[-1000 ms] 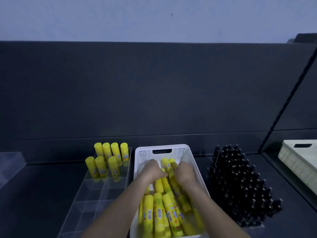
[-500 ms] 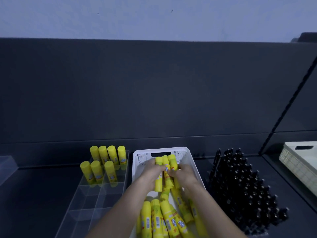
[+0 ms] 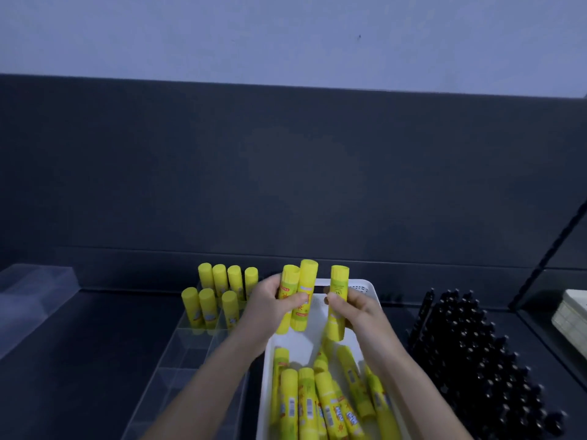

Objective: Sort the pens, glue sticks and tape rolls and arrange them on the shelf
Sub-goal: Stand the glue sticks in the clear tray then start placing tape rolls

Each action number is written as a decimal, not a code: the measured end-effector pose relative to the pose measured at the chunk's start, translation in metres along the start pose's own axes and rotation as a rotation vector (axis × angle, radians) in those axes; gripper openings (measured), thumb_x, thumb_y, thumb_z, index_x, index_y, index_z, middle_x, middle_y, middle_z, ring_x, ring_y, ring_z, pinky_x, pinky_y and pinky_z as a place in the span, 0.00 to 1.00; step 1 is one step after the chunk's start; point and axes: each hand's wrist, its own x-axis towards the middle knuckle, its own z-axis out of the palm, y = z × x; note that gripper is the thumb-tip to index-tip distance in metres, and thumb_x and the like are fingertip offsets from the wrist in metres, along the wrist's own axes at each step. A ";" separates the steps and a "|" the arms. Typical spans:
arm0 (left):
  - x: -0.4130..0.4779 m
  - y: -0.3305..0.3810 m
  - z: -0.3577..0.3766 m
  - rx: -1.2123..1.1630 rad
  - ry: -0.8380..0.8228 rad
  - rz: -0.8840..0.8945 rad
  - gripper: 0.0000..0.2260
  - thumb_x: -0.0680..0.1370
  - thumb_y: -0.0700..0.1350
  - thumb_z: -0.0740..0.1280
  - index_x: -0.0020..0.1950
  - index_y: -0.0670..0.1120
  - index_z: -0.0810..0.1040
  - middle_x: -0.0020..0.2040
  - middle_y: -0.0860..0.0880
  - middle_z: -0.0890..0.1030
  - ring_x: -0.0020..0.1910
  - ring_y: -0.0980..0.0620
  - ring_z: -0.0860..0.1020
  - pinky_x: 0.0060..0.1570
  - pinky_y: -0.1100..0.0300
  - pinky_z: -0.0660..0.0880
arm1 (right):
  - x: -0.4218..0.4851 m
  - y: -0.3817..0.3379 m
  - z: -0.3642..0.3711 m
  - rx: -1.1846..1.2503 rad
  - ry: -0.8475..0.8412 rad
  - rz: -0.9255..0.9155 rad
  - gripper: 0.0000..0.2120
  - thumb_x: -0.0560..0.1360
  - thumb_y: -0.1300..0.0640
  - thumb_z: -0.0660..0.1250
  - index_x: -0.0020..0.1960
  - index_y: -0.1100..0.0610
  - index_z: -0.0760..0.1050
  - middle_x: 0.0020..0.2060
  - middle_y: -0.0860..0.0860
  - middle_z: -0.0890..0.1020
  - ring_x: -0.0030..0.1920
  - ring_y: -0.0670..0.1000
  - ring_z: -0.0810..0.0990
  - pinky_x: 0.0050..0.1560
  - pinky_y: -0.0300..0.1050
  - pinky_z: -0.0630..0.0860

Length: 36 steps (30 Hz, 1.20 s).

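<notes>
My left hand (image 3: 270, 304) grips two yellow glue sticks (image 3: 301, 293) upright above the white basket (image 3: 370, 289). My right hand (image 3: 359, 309) grips one more glue stick (image 3: 338, 287), also upright, just to the right of them. Several glue sticks (image 3: 320, 404) lie loose in the basket's near half. Several others stand (image 3: 219, 295) in the far cells of a clear compartment tray (image 3: 178, 360) to the left of the basket. A block of black pens (image 3: 476, 354) stands upright to the right of the basket.
All this sits on a dark shelf (image 3: 89, 344) with a dark back panel. A clear plastic box (image 3: 28, 300) stands at the far left. A beige basket (image 3: 571, 309) sits at the right behind a slanted black bar (image 3: 549, 252).
Both hands have risen out of the basket, each holding glue sticks, and turned them upright. The camera has also moved closer and tilted.
</notes>
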 end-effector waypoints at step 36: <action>-0.061 -0.034 -0.192 0.057 0.105 0.015 0.09 0.72 0.33 0.69 0.45 0.46 0.79 0.37 0.52 0.82 0.33 0.64 0.79 0.33 0.71 0.75 | 0.064 0.029 0.139 -1.151 0.083 -0.030 0.18 0.70 0.65 0.63 0.60 0.62 0.72 0.51 0.60 0.80 0.52 0.60 0.78 0.46 0.45 0.73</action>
